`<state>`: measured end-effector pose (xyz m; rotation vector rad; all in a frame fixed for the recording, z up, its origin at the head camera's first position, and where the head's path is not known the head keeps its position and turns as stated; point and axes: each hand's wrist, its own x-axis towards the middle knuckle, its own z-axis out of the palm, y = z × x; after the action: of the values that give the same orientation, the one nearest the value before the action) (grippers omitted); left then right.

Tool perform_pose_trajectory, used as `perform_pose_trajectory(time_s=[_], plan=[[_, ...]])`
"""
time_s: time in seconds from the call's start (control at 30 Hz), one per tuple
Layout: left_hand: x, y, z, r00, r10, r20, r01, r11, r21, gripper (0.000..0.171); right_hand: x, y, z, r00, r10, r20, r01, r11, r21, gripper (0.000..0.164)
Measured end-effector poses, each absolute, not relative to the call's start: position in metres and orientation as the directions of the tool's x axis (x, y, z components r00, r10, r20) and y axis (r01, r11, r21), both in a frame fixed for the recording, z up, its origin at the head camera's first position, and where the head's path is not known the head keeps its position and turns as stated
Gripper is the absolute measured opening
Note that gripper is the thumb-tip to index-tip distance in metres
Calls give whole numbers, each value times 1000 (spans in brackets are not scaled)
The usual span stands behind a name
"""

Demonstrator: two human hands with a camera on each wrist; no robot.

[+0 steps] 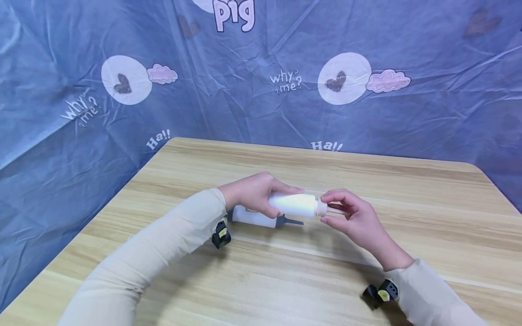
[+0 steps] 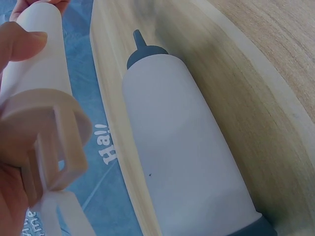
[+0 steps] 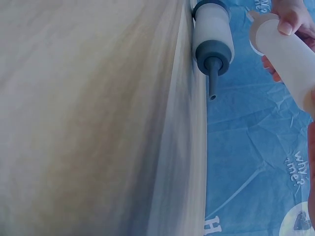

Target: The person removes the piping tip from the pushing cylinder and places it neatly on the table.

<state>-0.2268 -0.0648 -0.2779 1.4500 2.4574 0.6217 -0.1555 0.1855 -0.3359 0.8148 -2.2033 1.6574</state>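
Observation:
Above the table, my left hand grips a white nozzle bottle around its body, and the bottle lies roughly level. At its right end my right hand holds the beige cap between thumb and fingers, with the thin spout running in among the fingers. In the left wrist view, the bottle's other end carries a beige piece with a loop-like frame. A second white nozzle bottle, with a dark grey cap and base, lies on its side below the left hand, partly hidden by it.
The bottles are over a wood-grain table. Behind and left of it hangs a blue printed cloth. A small black camera sits on the left wrist, another black camera on the right.

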Motion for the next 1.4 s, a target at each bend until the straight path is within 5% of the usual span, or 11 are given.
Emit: perform_pose_trajectory(time_s=[0.3, 0.6, 0.93, 1.4], plan=[[-228, -66, -278, -489, 872, 12, 763, 422, 490, 64, -157, 184, -339, -759, -292, 582, -640, 175, -748, 39], [-226, -65, -277, -492, 870, 21, 761, 419, 495, 64, -157, 188, -333, -820, -325, 471, -544, 188, -818, 62], [-224, -64, -278, -493, 870, 34, 768, 416, 488, 64, -155, 193, -332, -891, -370, 263, -333, 138, -933, 23], [-225, -64, -280, -471, 881, 43, 795, 403, 453, 64, -158, 192, -334, -890, -380, 251, -311, 104, -945, 20]])
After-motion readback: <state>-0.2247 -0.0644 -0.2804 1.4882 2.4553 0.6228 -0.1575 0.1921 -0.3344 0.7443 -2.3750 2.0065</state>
